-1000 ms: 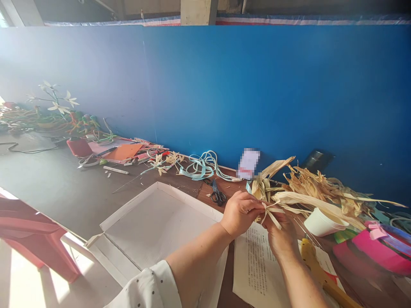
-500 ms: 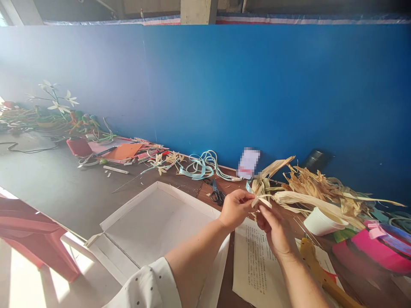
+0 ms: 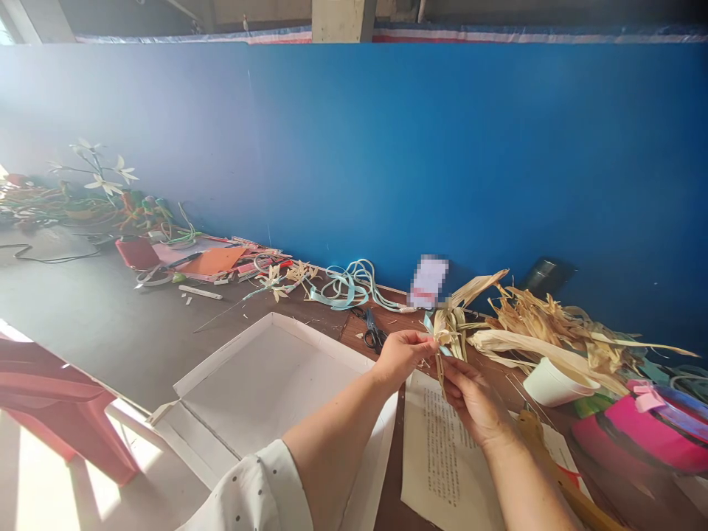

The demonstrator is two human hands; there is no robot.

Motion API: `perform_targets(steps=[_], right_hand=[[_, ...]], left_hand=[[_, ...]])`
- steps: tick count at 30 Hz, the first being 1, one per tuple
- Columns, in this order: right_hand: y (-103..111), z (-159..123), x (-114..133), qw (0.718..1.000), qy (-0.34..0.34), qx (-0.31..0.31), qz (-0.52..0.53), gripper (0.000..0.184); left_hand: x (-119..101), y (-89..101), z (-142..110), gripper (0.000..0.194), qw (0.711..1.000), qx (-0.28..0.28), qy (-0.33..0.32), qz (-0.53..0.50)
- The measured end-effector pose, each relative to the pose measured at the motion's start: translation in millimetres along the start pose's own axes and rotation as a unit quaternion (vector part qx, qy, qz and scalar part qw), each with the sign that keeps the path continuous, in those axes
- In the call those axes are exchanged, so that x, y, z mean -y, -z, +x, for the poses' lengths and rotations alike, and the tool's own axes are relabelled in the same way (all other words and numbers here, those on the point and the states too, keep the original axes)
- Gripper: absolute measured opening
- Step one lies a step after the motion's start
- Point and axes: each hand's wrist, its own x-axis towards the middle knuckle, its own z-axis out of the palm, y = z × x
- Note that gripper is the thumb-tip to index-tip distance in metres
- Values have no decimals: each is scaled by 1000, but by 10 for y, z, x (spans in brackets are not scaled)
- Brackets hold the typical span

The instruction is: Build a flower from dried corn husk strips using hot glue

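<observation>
My left hand (image 3: 405,355) pinches a small cream flower (image 3: 442,333) of dried corn husk between thumb and fingertips. A bit of light blue ribbon shows by it. Just below and to the right, my right hand (image 3: 470,394) has its fingers closed at the flower's lower end, where thin pale strips hang down. Exactly what lies between the right fingertips is partly hidden. Behind the hands lies a heap of dried corn husks (image 3: 553,324). Black-handled scissors (image 3: 374,332) rest left of my left hand.
A shallow white box lid (image 3: 265,318) and a printed sheet (image 3: 436,457) lie in front. To the right stand a white cup (image 3: 556,382), a yellow glue gun (image 3: 569,487) and a pink bag (image 3: 641,431). Light blue ribbon (image 3: 343,291) and a finished-looking husk flower stem (image 3: 273,284) lie farther left.
The flower has turned more upright in my left hand. My right hand has shifted slightly down from the petals to the strips under it.
</observation>
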Motion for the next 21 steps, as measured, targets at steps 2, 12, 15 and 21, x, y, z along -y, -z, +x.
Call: perform_targets(steps=[2,12,15,21], right_hand=[[5,5,-4,1000,-3,-7,16,20],[-26,16,1,999,-5,-1,37,25],[-34,2,15,1000,1,4,29,24],[-56,-26,55,1000,9,20,10,23]], left_hand=[[-4,-1,0,50,1000,-1,0,4],[-17,6,-9,46,999,-15,-3,33],[-16,3,-13,46,999,-15,-1,29],[-33,-5,-26,45,1000,-16,5,20]])
